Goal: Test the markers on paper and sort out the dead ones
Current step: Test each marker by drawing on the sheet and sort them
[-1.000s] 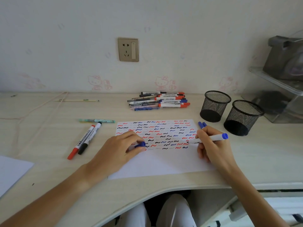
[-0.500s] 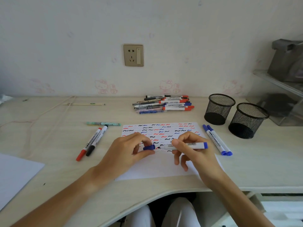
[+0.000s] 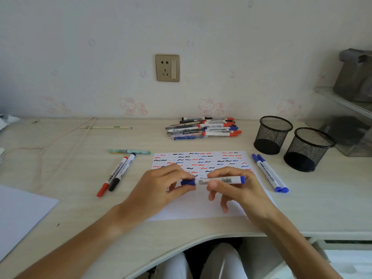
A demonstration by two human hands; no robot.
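Held level just above the squiggle-covered paper [image 3: 201, 206], the blue whiteboard marker [image 3: 218, 180] is being recapped — left hand [image 3: 159, 190] pinching the cap [image 3: 188, 182], right hand [image 3: 239, 188] fingers clamped on the barrel — so next it likely needs sorting beside a group.

Pale wood-grain laminate desk [image 3: 201, 228], matt and smooth. White matt paper sheet [image 3: 201, 210] marked with red, blue and black ink squiggles. Blue-capped white plastic marker [image 3: 213, 180], smooth, slightly glossy, printed barcode label. Two black wire-mesh metal pen cups [image 3: 272, 135], matt. Brushed gold-toned wall socket plate [image 3: 167, 67], satin sheen. Matt wallpapered wall [image 3: 100, 57], faint pink cartoon prints.
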